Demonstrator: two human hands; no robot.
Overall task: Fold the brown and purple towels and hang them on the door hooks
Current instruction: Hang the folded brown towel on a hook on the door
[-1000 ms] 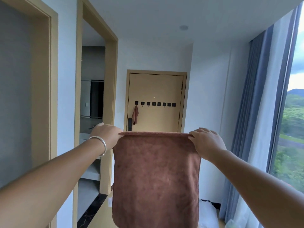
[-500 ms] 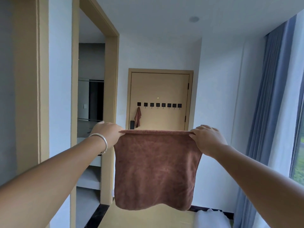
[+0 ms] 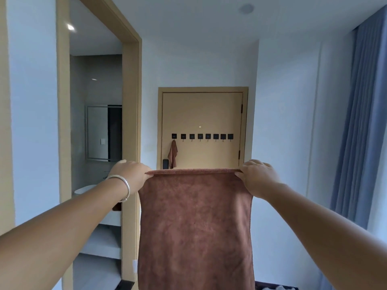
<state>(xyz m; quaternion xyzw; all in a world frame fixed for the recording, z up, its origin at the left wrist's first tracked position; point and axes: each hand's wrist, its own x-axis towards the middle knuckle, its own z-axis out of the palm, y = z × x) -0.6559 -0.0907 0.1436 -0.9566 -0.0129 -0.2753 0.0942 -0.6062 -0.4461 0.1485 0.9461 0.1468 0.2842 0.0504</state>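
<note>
Since half a second back, the view's swung left and the brown towel [image 3: 195,227] hangs lower, bottom edge cut off. From my remote seat: left hand [image 3: 128,176] and right hand [image 3: 256,177] pinch its top corners, stretched flat. Folding step, I'd say; next, bring corners together, then walk to the door hooks [image 3: 202,136].

A home, perhaps a hotel room, is showing itself: a tan door [image 3: 202,114] carrying hooks [image 3: 202,136], blue curtains [image 3: 360,114] hanging right, a mirror [image 3: 97,132] and basin [image 3: 84,189] sitting left.
</note>
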